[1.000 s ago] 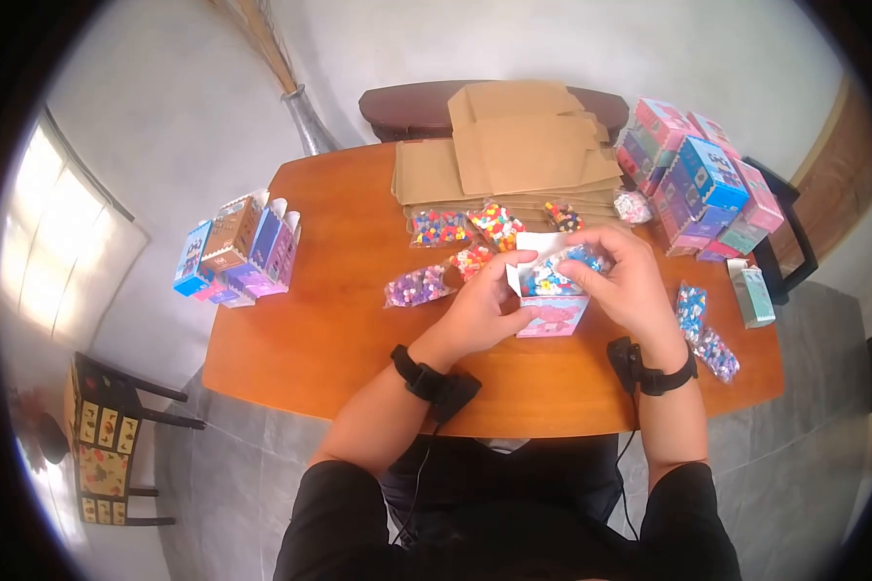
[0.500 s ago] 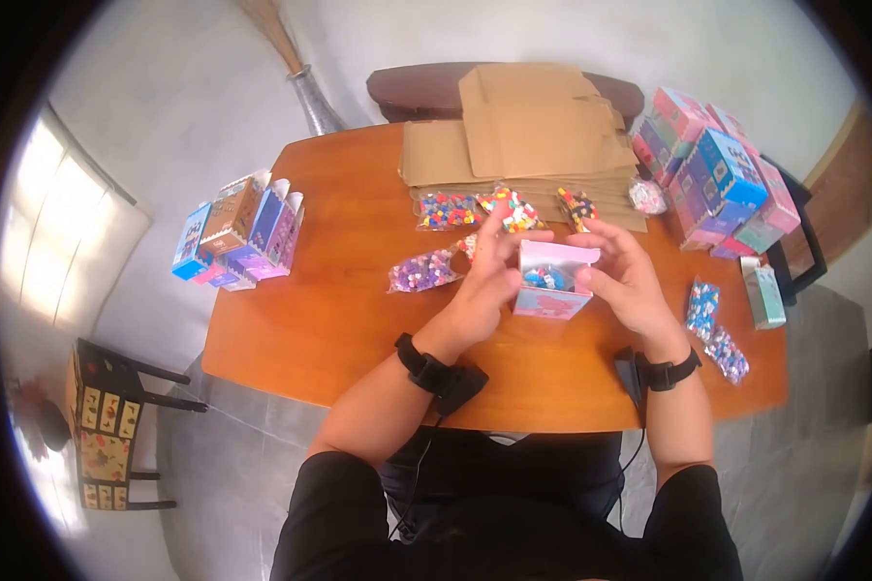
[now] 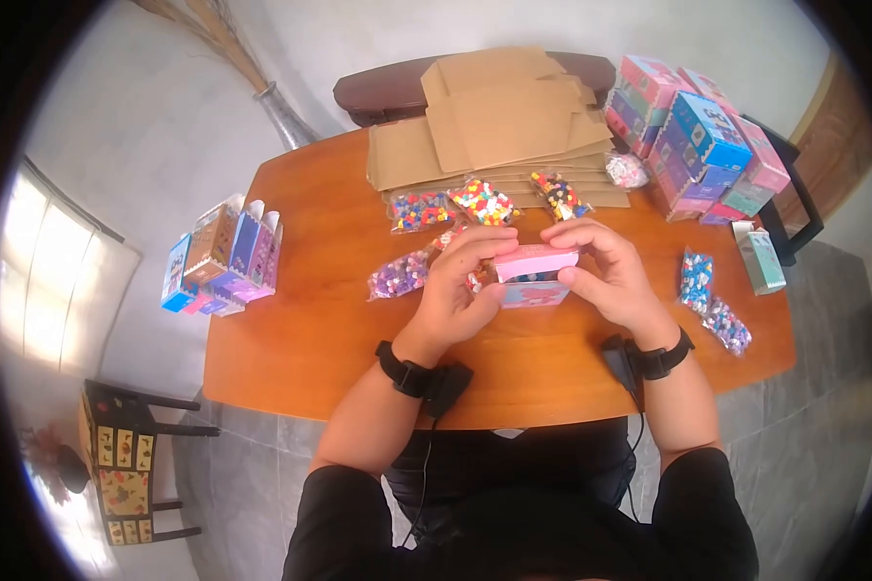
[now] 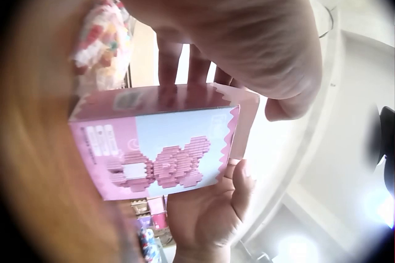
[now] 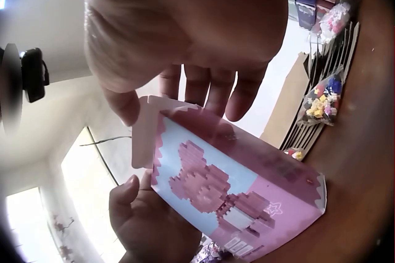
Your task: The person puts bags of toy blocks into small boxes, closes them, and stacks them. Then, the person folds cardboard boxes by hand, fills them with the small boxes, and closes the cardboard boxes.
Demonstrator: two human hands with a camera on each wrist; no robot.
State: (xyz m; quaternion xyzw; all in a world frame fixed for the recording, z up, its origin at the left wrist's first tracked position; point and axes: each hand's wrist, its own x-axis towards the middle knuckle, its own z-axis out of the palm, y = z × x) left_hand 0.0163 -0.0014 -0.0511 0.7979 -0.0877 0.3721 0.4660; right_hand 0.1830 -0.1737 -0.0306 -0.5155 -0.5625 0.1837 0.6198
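Pink card shows between the two hands: a small pink box (image 3: 535, 294), held near the middle of the table's near half. Left hand (image 3: 455, 293) and right hand (image 3: 614, 279) both curve round its upper part, fingers behind and at the sides, thumbs towards the front. Its lid flap (image 3: 536, 260) is raised, leaving a dark gap at the front edge; what lies inside is too hidden to tell. One face carries a blocky pink figure (image 5: 207, 186). Just beyond the left hand lies a purple-and-white bead bag (image 3: 397, 276), and behind the box three mixed-colour bags (image 3: 484, 201) lie in a row before flattened cardboard (image 3: 504, 131). To the right, a blue bead bag (image 3: 696, 279) touches a lilac one (image 3: 727, 326), near a pale green box (image 3: 764, 263). Stacked boxes (image 3: 698, 145) fill the far right of the wooden table (image 3: 325, 208); another cluster (image 3: 221, 261) stands at its left edge.
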